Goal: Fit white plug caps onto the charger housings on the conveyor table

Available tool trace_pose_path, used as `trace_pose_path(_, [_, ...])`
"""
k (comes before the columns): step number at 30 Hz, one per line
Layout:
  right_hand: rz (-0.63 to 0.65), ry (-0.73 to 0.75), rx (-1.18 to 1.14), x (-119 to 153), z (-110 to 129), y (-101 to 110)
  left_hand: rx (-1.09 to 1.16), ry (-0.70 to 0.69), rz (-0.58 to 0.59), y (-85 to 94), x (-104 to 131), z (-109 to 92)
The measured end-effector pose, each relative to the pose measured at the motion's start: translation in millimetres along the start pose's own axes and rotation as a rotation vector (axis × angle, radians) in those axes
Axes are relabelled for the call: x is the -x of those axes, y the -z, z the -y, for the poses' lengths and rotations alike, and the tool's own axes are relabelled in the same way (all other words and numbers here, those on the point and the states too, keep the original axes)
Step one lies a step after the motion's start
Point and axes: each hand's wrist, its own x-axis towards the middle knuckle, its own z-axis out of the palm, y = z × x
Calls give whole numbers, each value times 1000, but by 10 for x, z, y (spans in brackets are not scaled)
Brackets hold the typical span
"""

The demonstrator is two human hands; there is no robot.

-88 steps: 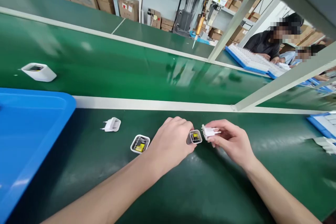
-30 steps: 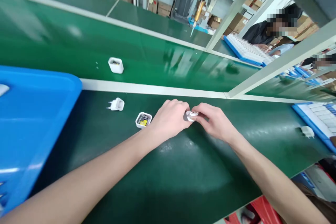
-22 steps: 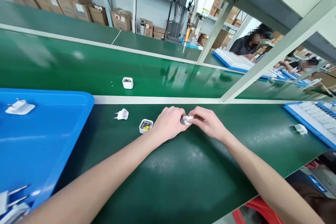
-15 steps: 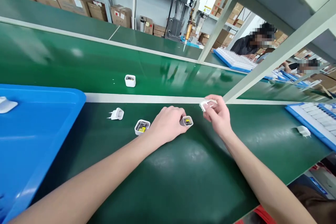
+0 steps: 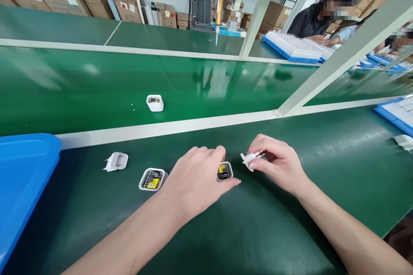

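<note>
My left hand (image 5: 196,176) is closed round a white charger housing (image 5: 229,171), whose open end shows yellow and black parts inside. Just to its right, my right hand (image 5: 274,161) pinches a white plug cover (image 5: 249,161) with two metal pins, held apart from the housing. Beside my left wrist another open charger housing (image 5: 142,184) stands on the green bench, electronics showing within. Farther left lies a second plug cover (image 5: 116,161), pins pointing left. A third housing (image 5: 155,105) stands on the green belt behind the white rail.
A blue tray (image 5: 29,172) sits at the left. White rails and a slanted post (image 5: 342,47) cross behind my hands. At the far right are another plug cover (image 5: 404,142) and a blue-edged tray (image 5: 396,116). Co-workers sit at the back right, near a dispensing machine (image 5: 219,8).
The view has shifted, with the tray moving left in it. My right hand has turned the plug cover so its pins show, lower and level with the held housing. My left hand keeps its hold.
</note>
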Motion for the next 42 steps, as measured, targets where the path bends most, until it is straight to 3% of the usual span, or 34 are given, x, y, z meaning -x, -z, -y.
trace_pose_path(3, [34, 51, 136, 27, 51, -23, -52, 60, 24, -13, 20, -73])
trace_pose_path(8, [81, 82, 247, 79, 110, -75, -42, 36, 56, -42, 49, -123])
trace_pose_path(11, [101, 98, 274, 88, 124, -87, -12, -38, 15, -32, 53, -62])
trace_pose_path(15, [150, 247, 413, 93, 128, -72, 138, -223, -5, -30, 56, 83])
trace_pose_path(19, [173, 330, 619, 101, 134, -52, 317, -210, 38, -80, 66, 181])
trace_pose_path(26, [214, 276, 557, 102, 94, -100, 468, -95, 87, -162, 72, 154])
trace_pose_path(32, [214, 270, 560, 109, 128, -96, 445, -65, 146, -163, 49, 93])
trace_pose_path(42, [239, 229, 666, 137, 254, -147, 408, -92, 97, -180, 50, 65])
